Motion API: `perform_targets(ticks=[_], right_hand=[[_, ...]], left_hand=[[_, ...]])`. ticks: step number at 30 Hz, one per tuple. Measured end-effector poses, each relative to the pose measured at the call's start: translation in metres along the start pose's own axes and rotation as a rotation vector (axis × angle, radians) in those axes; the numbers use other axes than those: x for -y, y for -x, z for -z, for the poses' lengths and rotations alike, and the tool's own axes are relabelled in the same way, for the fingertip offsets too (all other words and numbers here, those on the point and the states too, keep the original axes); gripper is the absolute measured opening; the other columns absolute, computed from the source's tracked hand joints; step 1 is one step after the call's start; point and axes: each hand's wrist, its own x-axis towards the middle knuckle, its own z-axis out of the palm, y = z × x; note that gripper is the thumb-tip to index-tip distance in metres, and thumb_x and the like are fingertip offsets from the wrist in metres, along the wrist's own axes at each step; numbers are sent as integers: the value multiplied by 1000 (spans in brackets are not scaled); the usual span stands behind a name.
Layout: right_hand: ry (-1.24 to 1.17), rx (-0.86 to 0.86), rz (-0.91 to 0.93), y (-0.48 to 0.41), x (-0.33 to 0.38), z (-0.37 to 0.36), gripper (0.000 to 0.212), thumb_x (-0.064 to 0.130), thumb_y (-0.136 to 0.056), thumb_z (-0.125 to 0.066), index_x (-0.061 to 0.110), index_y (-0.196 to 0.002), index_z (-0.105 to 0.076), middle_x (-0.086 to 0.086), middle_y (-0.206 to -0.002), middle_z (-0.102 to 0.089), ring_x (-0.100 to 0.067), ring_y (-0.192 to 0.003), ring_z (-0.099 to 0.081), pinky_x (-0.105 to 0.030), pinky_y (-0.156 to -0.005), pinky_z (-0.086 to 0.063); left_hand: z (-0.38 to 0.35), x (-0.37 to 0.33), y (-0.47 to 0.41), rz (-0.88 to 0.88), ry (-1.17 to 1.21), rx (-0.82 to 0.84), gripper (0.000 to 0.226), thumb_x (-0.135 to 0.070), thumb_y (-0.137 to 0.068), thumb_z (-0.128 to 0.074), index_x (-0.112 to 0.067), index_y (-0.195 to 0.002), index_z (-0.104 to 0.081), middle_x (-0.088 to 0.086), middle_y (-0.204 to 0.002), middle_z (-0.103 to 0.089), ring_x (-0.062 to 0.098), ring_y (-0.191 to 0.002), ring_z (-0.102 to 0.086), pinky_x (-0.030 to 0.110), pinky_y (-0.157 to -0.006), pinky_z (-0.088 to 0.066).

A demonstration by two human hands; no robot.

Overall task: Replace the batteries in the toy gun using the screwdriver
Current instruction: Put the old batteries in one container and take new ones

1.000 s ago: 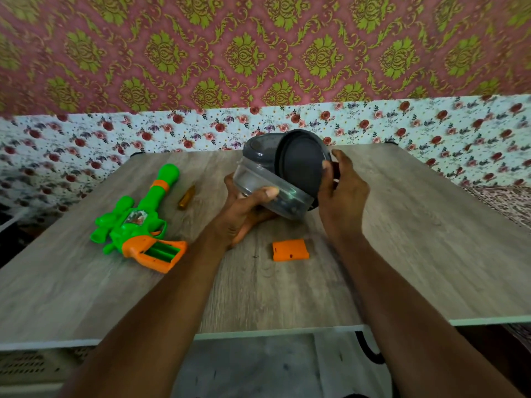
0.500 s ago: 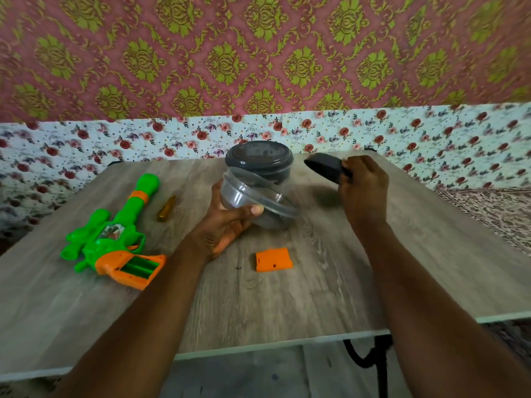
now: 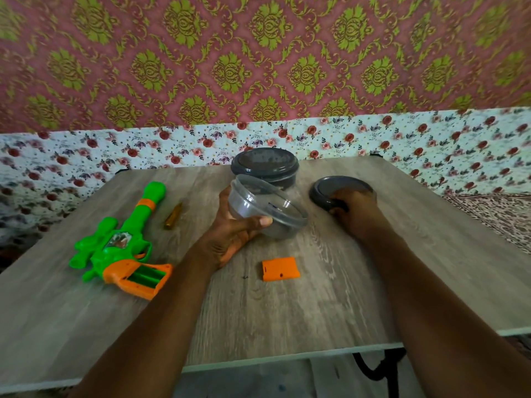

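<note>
A green and orange toy gun (image 3: 120, 245) lies at the table's left with its battery bay uncovered. Its orange battery cover (image 3: 280, 269) lies in the middle, a tiny dark screw (image 3: 245, 277) just left of it. A short amber-handled screwdriver (image 3: 173, 216) rests right of the gun barrel. My left hand (image 3: 232, 234) grips a clear round container (image 3: 265, 209), tilted toward me, with something small and dark inside. My right hand (image 3: 355, 209) holds the container's dark lid (image 3: 339, 191) flat on the table at the right.
A second round container with a dark lid (image 3: 264, 166) stands behind the clear one, near the far edge of the wooden table (image 3: 316, 311). Floral cloth and patterned wallpaper rise behind the table. A black table leg shows under the near edge.
My right hand pulled the dark lid off the clear container, carried it to the right and set it down on the table. The left hand kept holding the container.
</note>
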Motion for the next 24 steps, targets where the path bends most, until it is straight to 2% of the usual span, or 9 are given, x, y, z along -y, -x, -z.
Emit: perform_targets(ticks=[2, 4, 7, 10, 14, 17, 19, 22, 24], right_hand=[[-88, -62, -43, 1, 12, 1, 31, 10, -94, -68, 7, -124, -72, -17, -124, -72, -35, -116, -65, -33, -101, -45], [-248, -151, -90, 6, 31, 3, 18, 10, -94, -67, 6, -108, -78, -15, -103, -77, -30, -95, -70, -31, -86, -49], [-659, -165, -304, 6, 58, -5, 17, 24, -96, -67, 13, -91, -79, -9, -85, -77, -21, -79, -69, -40, -82, -55], [-1155, -65, -601, 12, 82, -19, 25, 35, -99, -64, 13, -111, -66, -9, -101, -75, -26, -97, -73, -48, -94, -58], [-1376, -57, -676, 21, 86, -32, 25, 29, -101, -62, 7, -113, -62, -17, -107, -72, -35, -101, -71, -57, -93, -57], [-1489, -120, -763, 25, 76, -26, 29, 20, -100, -60, -1, -120, -65, -26, -110, -72, -39, -92, -73, -55, -81, -62], [-1600, -131, -811, 28, 72, -19, 37, 30, -102, -56, -2, -118, -66, -27, -103, -74, -40, -83, -73, -48, -68, -61], [-1818, -135, -859, 35, 71, -10, 39, 34, -105, -48, 1, -113, -67, -22, -95, -73, -35, -84, -69, -50, -87, -55], [-1909, -133, -867, 40, 70, -5, 37, 32, -107, -44, 3, -113, -66, -20, -93, -73, -33, -87, -67, -48, -93, -53]], left_hand=[[2, 1, -1, -13, -33, -6, 122, -3, -50, -98, -29, -151, -34, 15, -148, -47, 32, -126, -62, 51, -91, -57], [3, 2, -1, -27, -73, -22, 113, 1, -56, -91, -31, -150, -35, 15, -150, -45, 34, -129, -59, 55, -94, -55], [0, 0, 0, -26, -118, -40, 118, -11, -52, -99, -36, -149, -36, 10, -149, -46, 35, -132, -55, 61, -97, -53], [-12, -7, 0, -32, -172, -43, 122, -18, -48, -101, -29, -150, -35, 10, -148, -48, 34, -133, -54, 55, -96, -55], [-33, -25, -6, 4, -390, -11, 113, -22, -50, -97, -32, -147, -41, 4, -146, -50, 28, -131, -54, 45, -92, -59], [-56, -41, -20, 103, -552, 61, 116, -31, -46, -98, -46, -143, -37, -1, -143, -47, 30, -129, -52, 56, -96, -55], [-76, -50, -36, 151, -661, 116, 122, -35, -46, -96, -46, -146, -29, -6, -140, -46, 30, -130, -48, 60, -103, -49], [-101, -63, -60, 233, -840, 195, 144, -47, -42, -97, -43, -156, -9, 3, -160, -30, 35, -141, -39, 57, -112, -42], [-116, -70, -70, 290, -947, 252, 143, -49, -49, -97, -43, -157, -3, 4, -165, -24, 34, -142, -39, 49, -108, -47]])
